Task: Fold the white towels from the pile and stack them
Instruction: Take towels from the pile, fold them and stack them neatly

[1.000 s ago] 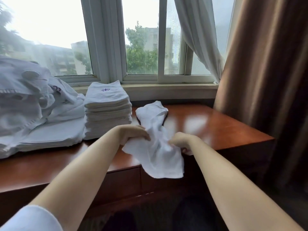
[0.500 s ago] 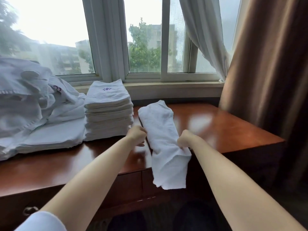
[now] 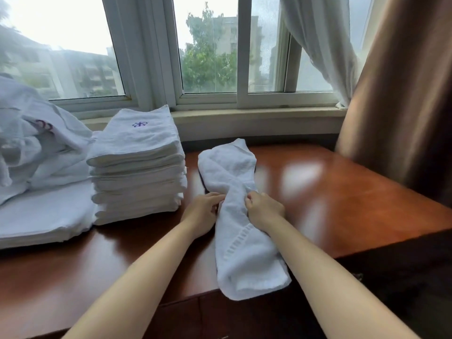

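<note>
I have the long white terry towel [image 3: 234, 216] lying lengthwise on the glossy reddish-brown wooden desk [image 3: 342, 192], its near end drooping over the front edge. My right hand [image 3: 265, 210] pinches a bunched fold at its middle; my left hand [image 3: 204, 211] lies against its left side, fingers curled at the cloth (whether they truly grasp it I cannot tell), probably to narrow the strip before folding. The neat stack of folded white towels [image 3: 139, 167] stands just to the left, the loose white pile [image 3: 36, 152] beyond. Bare desk lies open to the right
</note>
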Motion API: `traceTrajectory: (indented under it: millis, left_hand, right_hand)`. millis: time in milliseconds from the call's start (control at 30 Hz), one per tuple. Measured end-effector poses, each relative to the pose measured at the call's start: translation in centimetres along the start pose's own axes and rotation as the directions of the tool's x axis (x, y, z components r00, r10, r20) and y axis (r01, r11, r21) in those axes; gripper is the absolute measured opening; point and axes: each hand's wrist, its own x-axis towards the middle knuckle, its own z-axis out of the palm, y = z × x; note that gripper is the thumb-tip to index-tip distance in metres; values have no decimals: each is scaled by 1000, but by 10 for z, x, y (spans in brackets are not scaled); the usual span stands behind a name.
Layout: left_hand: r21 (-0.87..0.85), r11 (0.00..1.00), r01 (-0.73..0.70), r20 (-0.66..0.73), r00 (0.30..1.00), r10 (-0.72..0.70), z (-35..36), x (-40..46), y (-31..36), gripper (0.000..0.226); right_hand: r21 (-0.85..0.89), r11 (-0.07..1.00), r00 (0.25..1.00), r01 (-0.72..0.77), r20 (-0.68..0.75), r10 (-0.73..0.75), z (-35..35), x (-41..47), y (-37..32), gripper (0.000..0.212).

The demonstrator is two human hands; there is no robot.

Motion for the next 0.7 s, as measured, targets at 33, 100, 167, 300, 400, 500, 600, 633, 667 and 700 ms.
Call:
traceTrajectory:
  millis: [33, 100, 167, 300, 400, 500, 600, 633, 667, 700]
  left_hand:
    - [2, 1000, -9, -11, 1000, 9, -1, 4, -2, 48]
    - [0, 1000, 13, -16, 1000, -13, 2, 13, -4, 37]
    - [-136, 986, 97, -41, 994, -103, 4, 16, -6, 30]
    - [-93, 978, 185, -141, 970, -197, 7, 22, -11, 28]
    - [-163, 946, 281, -204, 928, -311, 3, 22, -10, 15]
    - [-50, 966, 253, -125, 958, -257, 3, 20, -11, 39]
    - [-318, 923, 217, 11, 974, -226, 0, 19, -7, 24]
    - [-494, 844, 210, 55, 976, -211, -1, 17, -4, 10]
    - [-602, 775, 194, 90, 980, -175, -1, 15, 0, 20]
    - [-646, 743, 174, 108, 985, -137, -2, 13, 4, 43]
  right_hand:
    - [2, 1000, 1000, -2, -8, 2, 2, 5, -2, 40]
    - [4, 1000, 999, -16, -28, 16, 4, 14, -5, 39]
    - [1, 999, 998, -39, -58, 39, 6, 20, -9, 37]
    - [35, 996, 989, -81, -122, 85, 10, 25, -12, 36]
    - [70, 996, 992, -63, -106, 71, 11, 24, -13, 41]
    - [240, 970, 999, -42, -19, 48, 6, 18, -8, 41]
    - [650, 759, 994, -40, 105, -38, 1, 8, -3, 28]
    - [767, 639, 986, -57, 142, -82, -1, 4, -4, 26]
    - [841, 535, 978, -78, 168, -122, -4, 0, -5, 28]
    - [879, 466, 972, -101, 188, -143, -8, -2, -6, 29]
